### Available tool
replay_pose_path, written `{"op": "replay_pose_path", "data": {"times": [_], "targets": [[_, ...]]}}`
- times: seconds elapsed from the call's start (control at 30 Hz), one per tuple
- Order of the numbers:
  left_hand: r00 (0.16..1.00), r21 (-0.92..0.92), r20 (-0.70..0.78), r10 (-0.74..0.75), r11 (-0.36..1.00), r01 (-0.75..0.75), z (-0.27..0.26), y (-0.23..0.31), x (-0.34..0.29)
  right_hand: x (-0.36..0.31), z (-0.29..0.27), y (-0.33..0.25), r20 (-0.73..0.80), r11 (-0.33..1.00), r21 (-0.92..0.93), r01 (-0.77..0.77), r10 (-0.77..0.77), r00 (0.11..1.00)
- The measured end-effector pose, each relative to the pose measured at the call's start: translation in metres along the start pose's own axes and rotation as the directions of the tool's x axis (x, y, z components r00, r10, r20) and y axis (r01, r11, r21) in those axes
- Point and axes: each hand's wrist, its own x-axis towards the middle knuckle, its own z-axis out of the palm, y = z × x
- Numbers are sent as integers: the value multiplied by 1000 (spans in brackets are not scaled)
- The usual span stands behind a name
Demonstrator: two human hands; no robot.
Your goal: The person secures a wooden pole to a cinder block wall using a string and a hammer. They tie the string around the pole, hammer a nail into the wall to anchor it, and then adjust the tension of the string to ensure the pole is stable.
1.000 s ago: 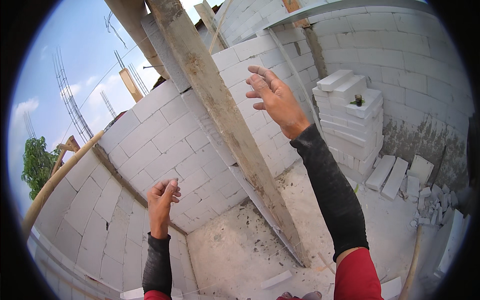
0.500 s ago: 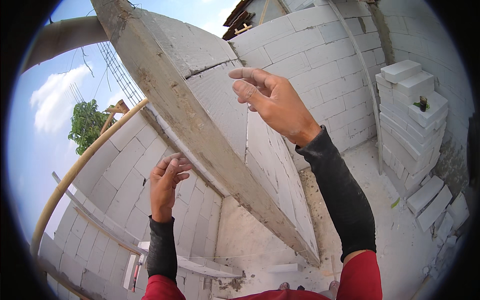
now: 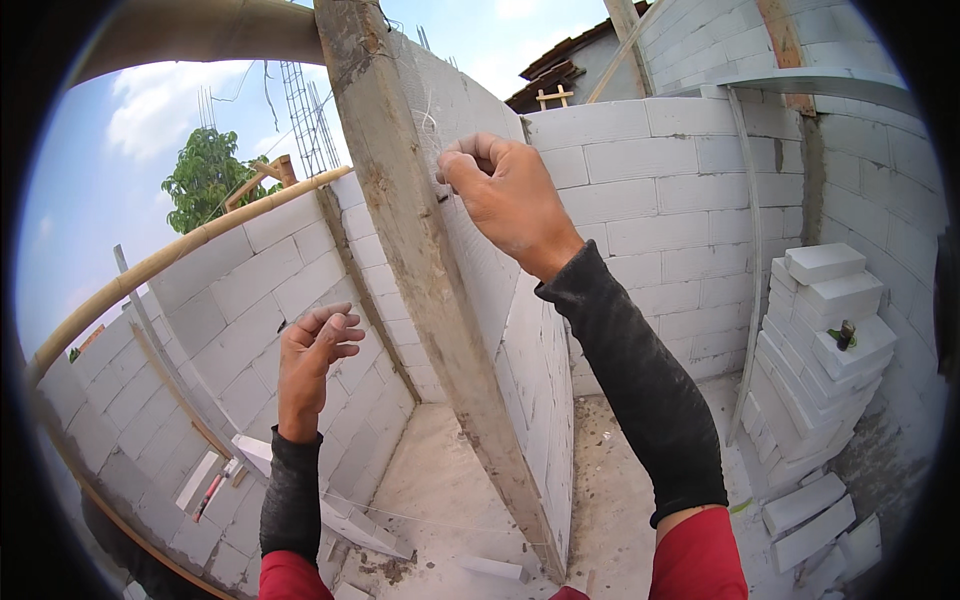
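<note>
A grey concrete post (image 3: 405, 220) rises in front of me, slanting up to the left, at the end of a white block wall (image 3: 520, 330). My right hand (image 3: 510, 195) is at the upper part of this wall, beside the post. Its thumb and forefinger are pinched together; what they hold, if anything, is too small to make out. A thin white strand (image 3: 431, 115) shows against the wall just above the fingertips. Left of the post, my left hand (image 3: 312, 350) is raised in the air, fingers loosely bent and apart, with nothing visible in it.
A bamboo pole (image 3: 180, 255) crosses the left side. Stacked white blocks (image 3: 820, 360) stand at right, with loose blocks (image 3: 815, 530) below. A red-handled tool (image 3: 208, 495) is at lower left. A thin string (image 3: 420, 518) runs low across the floor. Block walls (image 3: 650, 170) surround the space.
My view has shifted, so the post stands more upright. My right hand has come closer to the post, its fingers drawing from apart into a pinch. My left hand stays raised.
</note>
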Motion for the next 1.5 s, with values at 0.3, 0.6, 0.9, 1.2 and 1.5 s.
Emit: {"op": "replay_pose_path", "data": {"times": [0.3, 0.6, 0.9, 1.2, 1.5], "targets": [[991, -64, 68, 116, 992, -111, -12, 3, 42, 60, -60, -103, -122, 998, -54, -42, 35, 992], [941, -196, 149, 305, 942, -274, -35, -8, 115, 68, -48, -184, 205, -5, -977, 212, -272, 940], [798, -326, 96, 595, 777, -539, 58, 14, 101, 64, 69, -250, 157, -475, -853, 216, 162, 974], [803, -276, -68, 593, 762, -586, 94, 55, 123, 41, 184, -194, -294, 494, -788, -366, 220, 930], [804, -371, -59, 592, 734, -568, 110, 56, 124, 53, 185, -110, -44, 132, -991, -32, -85, 995]]}}
